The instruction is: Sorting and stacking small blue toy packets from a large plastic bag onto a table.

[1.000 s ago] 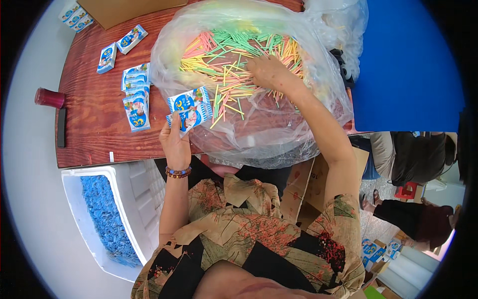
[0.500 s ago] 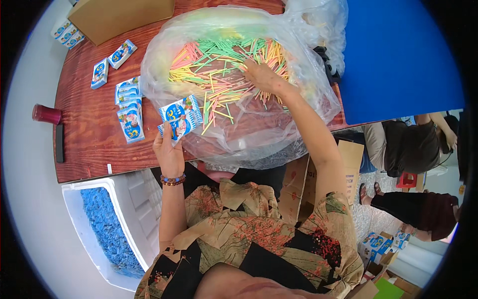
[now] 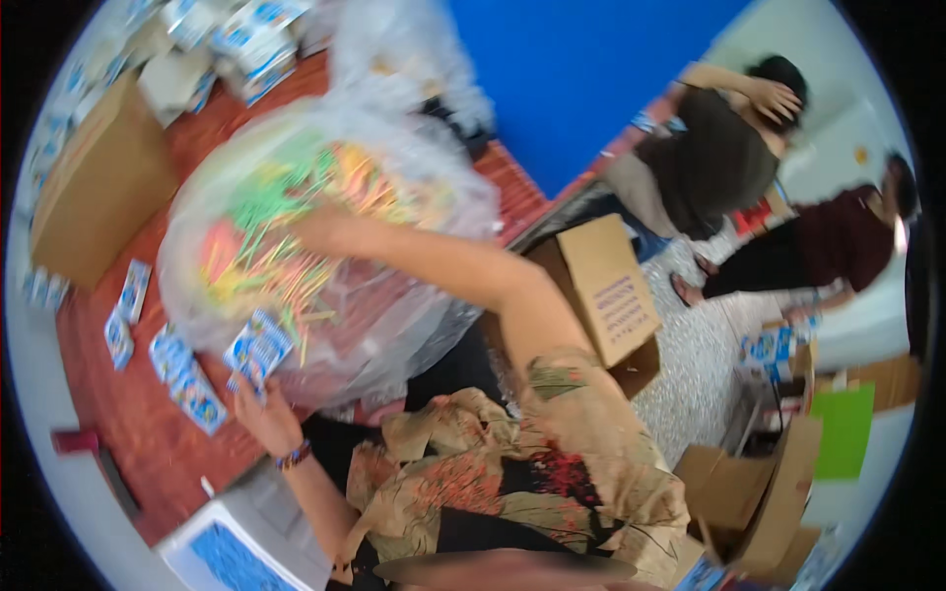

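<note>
The picture is blurred and tilted. My left hand (image 3: 258,412) holds a small blue and white packet (image 3: 256,351) at the near edge of a big clear plastic bag (image 3: 394,295). The bag is full of thin coloured sticks (image 3: 266,246) in green, yellow, orange and pink. My right hand (image 3: 313,229) reaches into the bag among the sticks; its fingers are blurred, so what they hold is unclear. Both arms come from a patterned shirt at the bottom.
More blue packets (image 3: 182,374) lie on the reddish wooden table (image 3: 128,414). A cardboard box (image 3: 94,192) stands at the left and another cardboard box (image 3: 611,286) on the floor at the right. A white bin (image 3: 251,532) sits below. Two people (image 3: 729,148) stand at the upper right.
The view has swung to the right and tilted, bringing the floor, boxes and two people into sight. My hands stay as before: left on the packet, right in the bag.
</note>
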A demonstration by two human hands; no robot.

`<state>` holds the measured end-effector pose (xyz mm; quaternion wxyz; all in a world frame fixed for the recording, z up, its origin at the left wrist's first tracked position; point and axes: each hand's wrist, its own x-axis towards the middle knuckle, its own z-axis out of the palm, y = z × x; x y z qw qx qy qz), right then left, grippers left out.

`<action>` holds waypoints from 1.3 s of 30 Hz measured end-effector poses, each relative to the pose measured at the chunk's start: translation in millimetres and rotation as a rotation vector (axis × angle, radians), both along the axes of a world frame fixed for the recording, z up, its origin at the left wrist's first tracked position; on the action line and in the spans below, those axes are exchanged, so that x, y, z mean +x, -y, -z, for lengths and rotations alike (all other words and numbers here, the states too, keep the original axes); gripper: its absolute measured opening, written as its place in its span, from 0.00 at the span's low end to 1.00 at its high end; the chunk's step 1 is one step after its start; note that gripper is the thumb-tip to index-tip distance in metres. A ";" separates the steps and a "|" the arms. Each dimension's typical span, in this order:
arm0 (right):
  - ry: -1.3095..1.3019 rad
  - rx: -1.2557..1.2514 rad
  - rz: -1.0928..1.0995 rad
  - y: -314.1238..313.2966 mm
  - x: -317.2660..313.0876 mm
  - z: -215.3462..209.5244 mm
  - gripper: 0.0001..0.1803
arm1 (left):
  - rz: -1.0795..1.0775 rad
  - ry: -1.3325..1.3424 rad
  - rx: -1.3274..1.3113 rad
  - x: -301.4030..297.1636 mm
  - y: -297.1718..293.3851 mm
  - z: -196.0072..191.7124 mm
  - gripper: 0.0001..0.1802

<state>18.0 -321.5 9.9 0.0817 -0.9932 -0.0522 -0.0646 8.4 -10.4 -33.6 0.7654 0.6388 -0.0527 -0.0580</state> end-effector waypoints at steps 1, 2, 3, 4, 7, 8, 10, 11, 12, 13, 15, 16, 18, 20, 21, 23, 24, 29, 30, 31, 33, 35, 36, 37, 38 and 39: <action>0.205 0.004 -0.091 14.6 -4.6 18.5 0.25 | 0.088 -0.046 -0.231 -10.0 15.0 -14.2 0.11; 0.080 0.323 0.044 19.2 4.0 31.6 0.24 | -0.016 -0.084 -0.165 4.8 16.4 2.1 0.12; -0.020 0.461 0.082 11.8 14.5 31.2 0.21 | 0.083 -0.021 -0.134 4.2 11.5 -1.1 0.12; 0.109 0.543 0.155 11.5 17.5 41.9 0.16 | 0.119 -0.270 -0.486 12.5 13.8 0.6 0.14; 0.241 1.158 0.134 -39.7 -1.3 6.9 0.14 | 0.198 -0.267 -0.518 30.4 3.0 14.4 0.11; 0.309 1.224 0.128 -46.5 -6.5 13.0 0.15 | 0.217 -0.268 -0.522 27.2 13.8 6.5 0.11; 0.400 1.278 0.133 -47.5 -19.5 28.0 0.16 | 0.226 -0.274 -0.473 20.6 32.0 -11.8 0.12; 0.377 0.910 0.163 -50.5 -26.8 31.7 0.15 | 0.186 -0.276 -0.411 19.6 35.7 -16.0 0.12; 0.342 0.546 0.186 -51.9 -31.9 35.9 0.15 | 0.193 -0.276 -0.412 19.6 38.3 -15.8 0.12; 0.347 0.544 0.186 -51.4 -35.2 41.8 0.15 | 0.219 -0.270 -0.414 20.0 37.5 -15.7 0.13; 0.332 0.666 0.182 -44.5 -40.9 53.7 0.15 | 0.249 -0.261 -0.418 22.2 37.8 -12.8 0.13; 0.333 0.667 0.180 -44.2 -41.4 54.1 0.15 | 0.265 -0.254 -0.426 22.9 36.3 -9.1 0.13; 0.259 0.607 0.176 -43.5 -42.3 55.5 0.15 | 0.277 -0.248 -0.430 24.4 33.6 -1.8 0.13; 0.240 0.567 0.168 -43.4 -42.3 57.8 0.14 | 0.288 -0.300 -0.462 26.2 30.0 4.3 0.13; 0.216 0.535 0.140 -50.3 -39.3 59.6 0.15 | 0.255 -0.292 -0.449 21.7 23.7 -0.1 0.13; 0.296 0.262 0.047 -52.8 -31.1 64.5 0.16 | 0.244 -0.267 -0.436 15.8 17.8 -7.4 0.11; 0.457 0.561 0.085 -67.8 -25.5 53.9 0.16 | 0.216 -0.247 -0.464 14.0 9.6 -4.0 0.10; 0.071 0.491 0.201 -62.7 -46.7 44.4 0.18 | 0.195 -0.317 -0.530 3.9 15.1 -0.6 0.09; 0.178 0.499 0.152 -58.6 -54.0 27.9 0.19 | 0.106 -0.199 -0.191 10.4 13.5 13.3 0.06; 0.147 0.320 0.150 -46.2 -60.1 26.0 0.21 | 0.148 -0.291 -0.380 3.3 31.8 -1.5 0.06; 0.319 -0.026 0.189 -28.1 -62.1 42.6 0.18 | 0.160 -0.364 -0.563 -8.8 45.3 -22.5 0.06; 0.321 0.692 0.195 -47.2 -52.9 31.7 0.16 | 0.128 -0.426 -0.565 -7.3 40.7 -23.4 0.06; 0.283 1.389 0.236 -54.9 -50.8 23.4 0.15 | 0.105 -0.423 -0.565 -6.3 39.0 -23.2 0.06; 0.240 1.467 0.234 -58.5 -50.2 19.4 0.15 | 0.113 -0.417 -0.566 -5.7 38.6 -23.1 0.07; 0.230 1.469 0.230 -61.9 -49.8 18.0 0.15 | 0.126 -0.411 -0.567 -6.0 40.2 -24.2 0.07; 0.255 1.585 0.171 -64.7 -50.0 17.0 0.14 | 0.116 -0.441 -0.589 -7.7 43.6 -26.2 0.08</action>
